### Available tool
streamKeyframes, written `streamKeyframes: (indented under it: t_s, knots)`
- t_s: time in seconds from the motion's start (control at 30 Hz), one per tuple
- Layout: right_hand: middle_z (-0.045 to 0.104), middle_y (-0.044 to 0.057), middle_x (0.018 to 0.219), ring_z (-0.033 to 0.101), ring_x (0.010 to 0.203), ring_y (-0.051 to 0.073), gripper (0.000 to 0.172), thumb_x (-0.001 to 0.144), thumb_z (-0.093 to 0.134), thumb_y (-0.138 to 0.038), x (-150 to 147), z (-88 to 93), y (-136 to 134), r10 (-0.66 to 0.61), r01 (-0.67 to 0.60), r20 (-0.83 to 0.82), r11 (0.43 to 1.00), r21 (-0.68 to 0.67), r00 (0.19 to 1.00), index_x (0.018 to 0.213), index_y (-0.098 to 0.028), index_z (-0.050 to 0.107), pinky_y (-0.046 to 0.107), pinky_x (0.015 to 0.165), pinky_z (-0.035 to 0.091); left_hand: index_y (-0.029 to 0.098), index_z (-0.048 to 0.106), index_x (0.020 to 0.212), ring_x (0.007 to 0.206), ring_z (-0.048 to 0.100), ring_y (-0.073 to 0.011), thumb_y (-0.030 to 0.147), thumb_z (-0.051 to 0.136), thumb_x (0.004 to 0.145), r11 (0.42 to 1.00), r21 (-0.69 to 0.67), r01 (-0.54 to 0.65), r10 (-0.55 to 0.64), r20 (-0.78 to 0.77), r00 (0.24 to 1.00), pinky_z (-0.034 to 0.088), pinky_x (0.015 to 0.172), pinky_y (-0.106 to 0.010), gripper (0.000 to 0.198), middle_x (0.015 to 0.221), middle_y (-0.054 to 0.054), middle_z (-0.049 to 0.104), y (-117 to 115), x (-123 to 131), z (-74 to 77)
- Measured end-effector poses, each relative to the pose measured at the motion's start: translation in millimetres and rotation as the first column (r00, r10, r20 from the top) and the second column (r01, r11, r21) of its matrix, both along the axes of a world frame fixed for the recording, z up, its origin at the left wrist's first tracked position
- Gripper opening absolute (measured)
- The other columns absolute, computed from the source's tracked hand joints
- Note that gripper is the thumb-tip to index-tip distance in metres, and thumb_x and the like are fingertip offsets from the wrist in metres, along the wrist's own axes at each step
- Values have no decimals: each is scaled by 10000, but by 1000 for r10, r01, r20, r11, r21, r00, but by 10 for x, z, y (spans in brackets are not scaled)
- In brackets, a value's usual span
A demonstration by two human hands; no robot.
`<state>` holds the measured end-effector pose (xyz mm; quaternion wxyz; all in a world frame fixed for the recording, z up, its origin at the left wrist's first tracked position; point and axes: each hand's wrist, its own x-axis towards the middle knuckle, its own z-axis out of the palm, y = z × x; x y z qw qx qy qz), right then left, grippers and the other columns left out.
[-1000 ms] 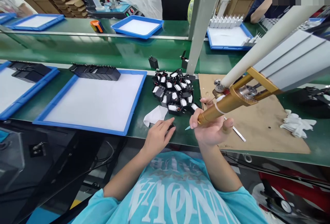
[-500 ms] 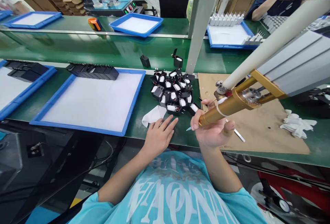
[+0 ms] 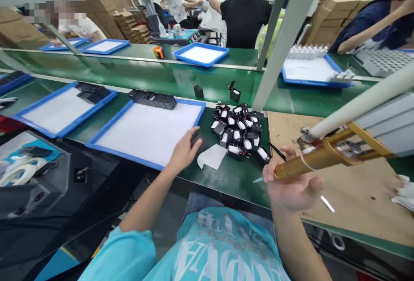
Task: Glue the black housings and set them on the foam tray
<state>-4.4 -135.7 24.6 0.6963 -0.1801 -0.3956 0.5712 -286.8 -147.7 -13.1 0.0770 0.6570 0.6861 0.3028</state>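
My left hand (image 3: 185, 150) is at the right edge of the blue-rimmed tray (image 3: 127, 159), thumb and fingers closed around a small black case (image 3: 196, 137), which is blurred and partly hidden. Inside that tray, a row of black cases (image 3: 153, 99) stands along the far rim. My right hand (image 3: 291, 186) grips a gold-coloured dispensing gun (image 3: 299, 166) with a thin teal nozzle (image 3: 258, 180) pointing left. Between the hands lies a cluster of black cases with white parts inside (image 3: 237, 132). A white cloth (image 3: 211, 156) is in front of the cluster.
A sheet of brown board (image 3: 349, 186) lies under the gun, with a white strip (image 3: 327, 203) on it. A pale pipe (image 3: 362, 95) slopes in from the right. An upright post (image 3: 274, 52) stands behind the cluster. Co-workers sit beyond the raised shelf.
My left hand has moved left from beside the white cloth to the tray's edge, with a black case now showing in it. My right hand still holds the gun. The view has shifted.
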Motion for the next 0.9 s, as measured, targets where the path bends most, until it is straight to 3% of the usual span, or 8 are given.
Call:
streamKeyframes:
  t_s: [0.13, 0.27, 0.4, 0.5, 0.57, 0.7, 0.8, 0.9]
  knots:
    - [544, 53, 1097, 535, 447, 100, 461, 804, 443, -587, -21, -3, 8, -10, 10, 16, 1000, -30, 1000, 1048, -244, 633, 299, 327, 382, 199, 513, 1322, 1136, 492, -341, 429, 463, 930, 970, -37, -240, 210, -367, 906, 358, 976, -477, 457, 1157, -149, 646, 642, -781, 105]
    - [536, 51, 1114, 531, 453, 107, 457, 815, 419, -593, -61, 0, -2, -7, 8, 31, 999, -41, 999, 1014, -249, 645, 313, 345, 377, 205, 530, 1303, 1196, 407, -355, 392, 467, 923, 954, -62, -293, 224, -503, 835, 280, 1008, -502, 429, 1151, -162, 641, 1137, -1195, 144]
    - [548, 43, 1120, 528, 450, 112, 443, 824, 419, -599, -56, -15, -28, -10, 11, 21, 999, -49, 1000, 1080, -303, 626, 317, 344, 370, 209, 583, 1238, 1249, 366, -362, 373, 515, 889, 951, -19, -308, 257, -500, 827, 264, 1028, -499, 392, 1241, -161, 564, 1387, -1293, 185]
    - [566, 34, 1134, 525, 449, 113, 427, 831, 407, -611, -32, -36, -67, -1, 2, 11, 998, -63, 1000, 1115, -353, 596, 310, 345, 362, 217, 523, 1316, 1338, 289, -377, 377, 537, 874, 948, 6, -317, 284, -462, 840, 244, 1071, -502, 470, 1396, -158, 438, 1646, -1311, 266]
    - [579, 35, 1126, 521, 437, 115, 447, 826, 398, -629, -9, -49, -99, -5, 5, 2, 997, -75, 1000, 1141, -361, 568, 310, 344, 358, 229, 396, 1421, 1376, 269, -357, 367, 546, 872, 947, -49, -319, 270, -416, 868, 260, 1091, -471, 585, 1463, -150, 374, 1922, -1332, 332]
    - [616, 38, 1109, 530, 432, 129, 484, 801, 433, -690, 59, -95, -126, -13, 12, -7, 992, -129, 1000, 1154, -376, 540, 314, 357, 368, 131, 267, 1480, 1314, 406, -389, 379, 658, 787, 906, -221, -360, 271, -349, 897, 377, 1028, -454, 834, 1439, -246, 400, 2544, -1417, 409]
    - [657, 20, 804, 508, 387, 155, 643, 682, 501, -804, 131, -193, -54, 124, -119, 29, 984, -129, 992, 1137, -352, 546, 293, 322, 338, 53, 304, 1443, 1255, 485, -424, 375, 735, 703, 865, -310, -395, 299, -315, 901, 423, 984, -474, 915, 1383, -316, 447, 2842, -1476, 396]
    - [563, -34, 526, 453, 308, 173, 802, 548, 553, -872, 220, -344, 77, 286, -277, 89, 956, -97, 954, 1132, -324, 538, 263, 256, 247, 66, 417, 1357, 1225, 526, -416, 361, 762, 661, 853, -347, -389, 296, -293, 909, 437, 972, -467, 831, 1300, -304, 540, 2976, -1470, 368]
